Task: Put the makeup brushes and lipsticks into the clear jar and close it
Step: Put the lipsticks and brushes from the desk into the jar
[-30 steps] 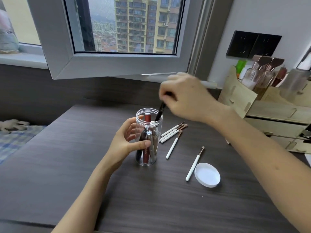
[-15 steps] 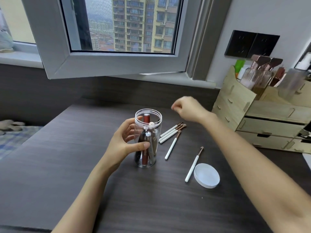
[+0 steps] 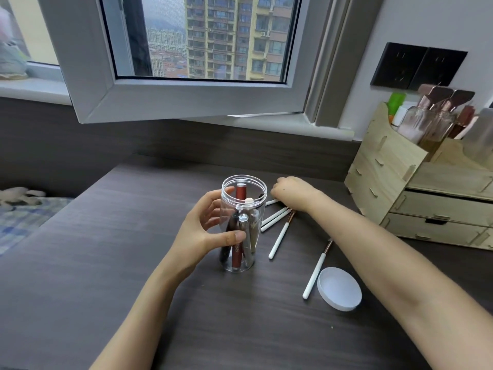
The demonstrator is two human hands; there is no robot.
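Right hand [image 3: 290, 192] has dropped from above the jar [image 3: 243, 225] onto the brushes [image 3: 276, 218], fingers curled; left hand [image 3: 206, 231] still grips jar

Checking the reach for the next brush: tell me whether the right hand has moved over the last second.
Yes. The right hand has dropped from above the clear jar mouth to the desk behind and right of it, onto the white-handled brushes.

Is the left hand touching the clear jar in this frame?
Touching. The head view shows the left hand wrapped around the clear jar, thumb pressed flat on its front wall and fingers curled behind it.
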